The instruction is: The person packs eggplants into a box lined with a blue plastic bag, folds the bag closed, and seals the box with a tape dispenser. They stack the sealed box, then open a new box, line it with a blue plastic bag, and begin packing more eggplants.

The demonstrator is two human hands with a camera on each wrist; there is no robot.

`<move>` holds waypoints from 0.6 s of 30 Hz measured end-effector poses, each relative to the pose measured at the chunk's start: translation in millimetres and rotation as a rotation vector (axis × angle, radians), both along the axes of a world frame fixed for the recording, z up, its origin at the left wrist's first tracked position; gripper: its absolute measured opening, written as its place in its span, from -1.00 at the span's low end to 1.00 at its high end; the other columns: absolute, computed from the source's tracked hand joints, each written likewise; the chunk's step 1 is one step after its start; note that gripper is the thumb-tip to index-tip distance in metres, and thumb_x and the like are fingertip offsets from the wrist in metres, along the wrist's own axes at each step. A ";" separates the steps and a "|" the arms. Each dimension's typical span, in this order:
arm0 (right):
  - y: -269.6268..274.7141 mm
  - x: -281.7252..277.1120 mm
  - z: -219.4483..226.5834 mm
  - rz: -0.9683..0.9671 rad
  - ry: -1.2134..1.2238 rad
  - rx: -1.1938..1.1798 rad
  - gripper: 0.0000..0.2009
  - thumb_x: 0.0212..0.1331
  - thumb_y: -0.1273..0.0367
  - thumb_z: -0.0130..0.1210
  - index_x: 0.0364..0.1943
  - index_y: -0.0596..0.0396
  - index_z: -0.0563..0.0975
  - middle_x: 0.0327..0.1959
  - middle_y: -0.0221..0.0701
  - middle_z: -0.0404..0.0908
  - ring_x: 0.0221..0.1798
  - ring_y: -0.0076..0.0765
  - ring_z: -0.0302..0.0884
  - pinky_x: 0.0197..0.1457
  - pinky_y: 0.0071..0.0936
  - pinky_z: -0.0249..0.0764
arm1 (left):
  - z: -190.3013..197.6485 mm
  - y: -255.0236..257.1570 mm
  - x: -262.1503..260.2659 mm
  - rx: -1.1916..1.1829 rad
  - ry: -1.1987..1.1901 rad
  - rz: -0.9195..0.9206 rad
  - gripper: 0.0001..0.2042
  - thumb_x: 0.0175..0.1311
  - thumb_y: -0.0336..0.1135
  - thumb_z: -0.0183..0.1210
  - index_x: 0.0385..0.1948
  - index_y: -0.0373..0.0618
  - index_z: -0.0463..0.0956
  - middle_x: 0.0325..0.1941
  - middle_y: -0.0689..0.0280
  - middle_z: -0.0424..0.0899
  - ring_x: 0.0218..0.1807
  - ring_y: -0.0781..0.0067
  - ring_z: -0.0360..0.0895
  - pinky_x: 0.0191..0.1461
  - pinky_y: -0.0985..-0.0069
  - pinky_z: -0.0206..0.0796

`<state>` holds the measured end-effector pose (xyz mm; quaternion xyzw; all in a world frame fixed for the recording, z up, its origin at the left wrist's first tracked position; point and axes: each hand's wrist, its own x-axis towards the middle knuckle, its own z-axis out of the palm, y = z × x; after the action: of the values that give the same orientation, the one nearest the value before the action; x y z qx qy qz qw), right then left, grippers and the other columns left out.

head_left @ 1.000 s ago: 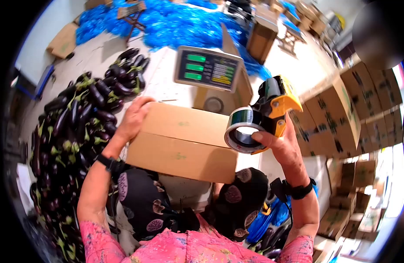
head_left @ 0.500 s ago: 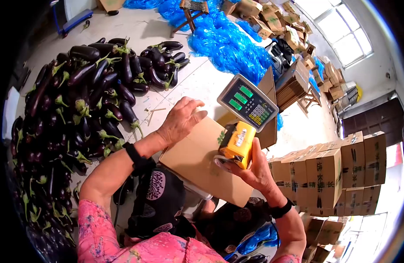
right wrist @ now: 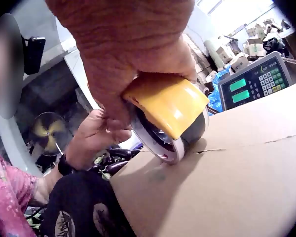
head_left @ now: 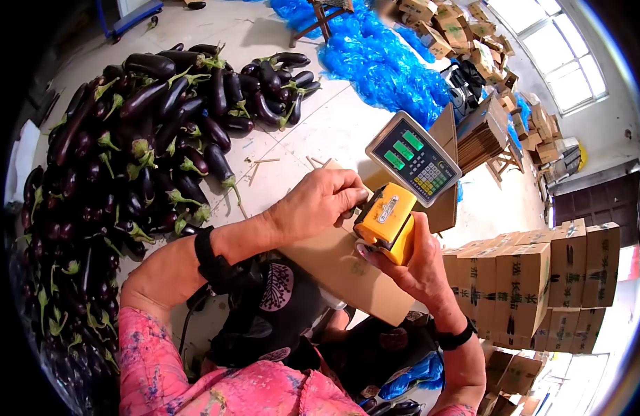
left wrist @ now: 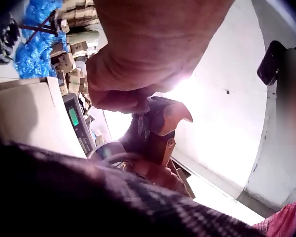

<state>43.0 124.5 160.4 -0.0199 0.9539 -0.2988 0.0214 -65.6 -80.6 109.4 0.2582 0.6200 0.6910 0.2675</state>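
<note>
Near the middle of the head view, the left hand (head_left: 309, 206), earlier spread and apart, now brings curled fingers to the ten-o'clock end of the yellow tape dispenser (head_left: 391, 216), which the right hand (head_left: 425, 262) grasps over the carton (head_left: 361, 277). By the left wrist view, whether those fingers pinch anything cannot be told; in the right wrist view, the scale (right wrist: 255, 81) sits at one o'clock.

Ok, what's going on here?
A person holds a yellow tape dispenser in the right hand, over a cardboard box with its flaps closed. The left hand is at the dispenser's edge, fingers curled; can't tell if they have the tape end. Eggplants are heaped on the floor beside them, and a scale display stands just past the box.
</note>
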 end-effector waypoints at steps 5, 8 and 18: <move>-7.8 -8.2 8.6 0.089 -0.043 0.189 -0.36 0.00 0.14 0.50 0.00 0.15 0.33 -0.24 -0.12 0.66 -0.22 -0.03 0.71 -0.11 -0.28 0.60 | -11.5 -15.1 -6.5 -0.055 0.041 0.077 -0.77 0.49 -0.28 0.07 -0.35 -0.21 0.57 -0.56 0.52 0.44 -0.51 0.77 0.34 -0.44 0.69 0.20; -13.1 -4.4 13.7 0.125 -0.019 0.289 -0.36 -0.06 0.18 0.52 -0.01 0.14 0.35 -0.30 -0.07 0.61 -0.25 0.12 0.66 -0.16 -0.17 0.59 | -22.1 -36.5 -14.1 -0.114 0.077 0.136 -0.76 0.43 -0.24 0.11 -0.39 -0.20 0.59 -0.56 0.51 0.45 -0.52 0.76 0.34 -0.46 0.70 0.18; 0.4 5.9 17.8 0.045 -0.090 0.421 -0.40 -0.12 0.24 0.52 -0.06 0.11 0.37 -0.40 -0.09 0.62 -0.30 0.20 0.62 -0.23 -0.08 0.53 | -111.3 -141.5 -75.8 0.021 -0.273 0.347 -0.80 0.45 -0.23 0.14 -0.34 -0.15 0.55 -0.47 0.56 0.44 -0.53 0.84 0.22 -0.47 0.78 0.08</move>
<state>48.9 124.9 178.1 -0.0227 0.9927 -0.0929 0.0740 -141.4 -222.0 -1.9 0.0545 0.6061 0.7615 0.2233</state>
